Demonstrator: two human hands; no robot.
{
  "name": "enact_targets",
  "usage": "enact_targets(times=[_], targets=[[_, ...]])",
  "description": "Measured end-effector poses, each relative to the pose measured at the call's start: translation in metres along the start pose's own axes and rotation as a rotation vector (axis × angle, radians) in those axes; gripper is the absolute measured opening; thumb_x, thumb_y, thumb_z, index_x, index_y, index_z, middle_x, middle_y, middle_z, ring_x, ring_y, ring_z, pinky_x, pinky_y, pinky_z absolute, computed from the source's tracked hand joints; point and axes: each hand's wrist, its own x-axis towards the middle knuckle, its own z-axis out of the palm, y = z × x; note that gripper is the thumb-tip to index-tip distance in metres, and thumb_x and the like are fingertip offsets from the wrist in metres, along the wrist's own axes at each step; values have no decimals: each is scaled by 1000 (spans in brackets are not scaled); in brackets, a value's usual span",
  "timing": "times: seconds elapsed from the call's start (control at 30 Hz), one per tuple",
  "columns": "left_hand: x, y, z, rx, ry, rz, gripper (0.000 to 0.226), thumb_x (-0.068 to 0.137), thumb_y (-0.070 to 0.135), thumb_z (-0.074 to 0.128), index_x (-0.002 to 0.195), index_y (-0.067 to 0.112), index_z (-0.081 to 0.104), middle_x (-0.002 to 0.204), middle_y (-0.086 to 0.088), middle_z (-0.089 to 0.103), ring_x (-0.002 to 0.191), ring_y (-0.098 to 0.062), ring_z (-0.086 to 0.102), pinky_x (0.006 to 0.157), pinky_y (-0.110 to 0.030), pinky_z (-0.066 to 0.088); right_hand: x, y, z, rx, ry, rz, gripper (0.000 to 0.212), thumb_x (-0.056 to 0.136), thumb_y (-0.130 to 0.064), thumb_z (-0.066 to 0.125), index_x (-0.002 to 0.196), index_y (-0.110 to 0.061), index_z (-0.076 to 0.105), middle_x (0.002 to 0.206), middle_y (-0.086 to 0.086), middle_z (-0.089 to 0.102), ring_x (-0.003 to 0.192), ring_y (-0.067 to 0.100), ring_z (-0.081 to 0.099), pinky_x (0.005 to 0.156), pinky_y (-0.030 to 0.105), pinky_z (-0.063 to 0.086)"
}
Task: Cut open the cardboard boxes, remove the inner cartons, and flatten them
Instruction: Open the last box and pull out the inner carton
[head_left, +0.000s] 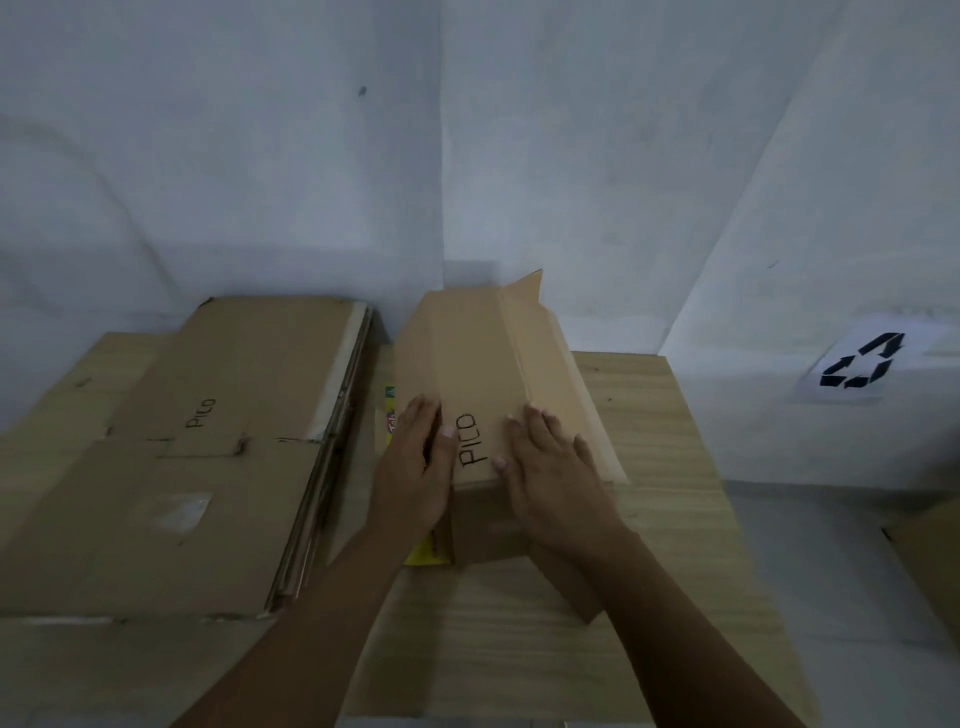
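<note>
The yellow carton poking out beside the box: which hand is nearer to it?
Left. The left hand rests on the cardboard box's left edge, directly above the yellow carton. The right hand lies flat on the box top, farther right, across the handwritten "PILO".

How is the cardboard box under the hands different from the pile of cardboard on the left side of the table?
The cardboard box still has some height, with one flap raised at its far end; the pile of flattened cardboard lies flat in layers. The left hand and right hand press on the box; nothing touches the pile. Both are brown and bear "PILO" in black marker.
</note>
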Motion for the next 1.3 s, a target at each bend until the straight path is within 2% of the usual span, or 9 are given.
enact_targets(times=[0.3,0.4,0.5,0.67,0.9,1.0,1.1,1.2,1.3], targets=[[-22,-21,-13,-104,248,-344,42,105,44,39,136,20,56,117,2,62,114,-21,57,84,-29,39,3,3,7,146,-2,29,58,107,-46,22,160,-24,11,168,0,-4,154,19,-9,122,48,3],[-16,-16,-35,-92,524,-340,38,103,37,48,128,12,60,120,-6,65,112,-26,59,81,-28,39,5,7,8,208,10,15,58,107,-44,28,159,-22,17,168,2,0,154,20,-4,124,50,9],[-9,-3,-53,-431,621,-206,57,91,54,47,124,10,61,111,-4,71,107,-27,65,81,-30,50,2,5,5,310,55,1,54,107,-39,34,157,-20,28,167,3,9,154,20,3,124,47,13],[-15,41,-44,-679,307,111,43,97,47,39,124,20,60,111,-4,72,104,-26,67,86,-36,55,-7,7,-12,692,192,114,44,106,-43,37,146,-28,50,148,-3,50,135,17,46,106,28,39],[-16,19,1,281,-61,498,36,97,36,49,120,21,72,132,10,65,130,-4,51,111,-45,38,6,28,-15,1120,343,252,53,102,-58,36,139,-26,56,135,-8,62,122,4,57,103,38,49],[-15,8,6,359,-114,509,35,93,37,52,117,24,74,128,13,66,130,-3,50,115,-49,33,12,20,-27,1017,397,203,47,105,-51,35,139,-27,57,123,-17,64,107,-8,56,79,9,43],[-11,6,4,304,-142,487,37,93,36,52,120,22,73,132,14,64,133,-1,47,119,-46,29,28,9,-38,844,355,117,41,107,-47,31,129,-28,61,86,-32,63,81,-18,56,68,9,39],[-16,4,4,105,-74,473,33,93,25,55,118,14,74,132,8,64,133,-5,50,117,-42,34,46,-1,-33,598,180,-25,47,107,-48,25,144,-28,45,132,-7,61,116,3,56,94,27,47],[-21,3,2,-33,138,387,30,94,20,54,116,10,73,124,3,69,124,-10,60,105,-41,49,59,5,-11,37,17,-53,66,104,-58,17,159,-23,12,168,-1,-1,154,23,-8,121,54,-3]])
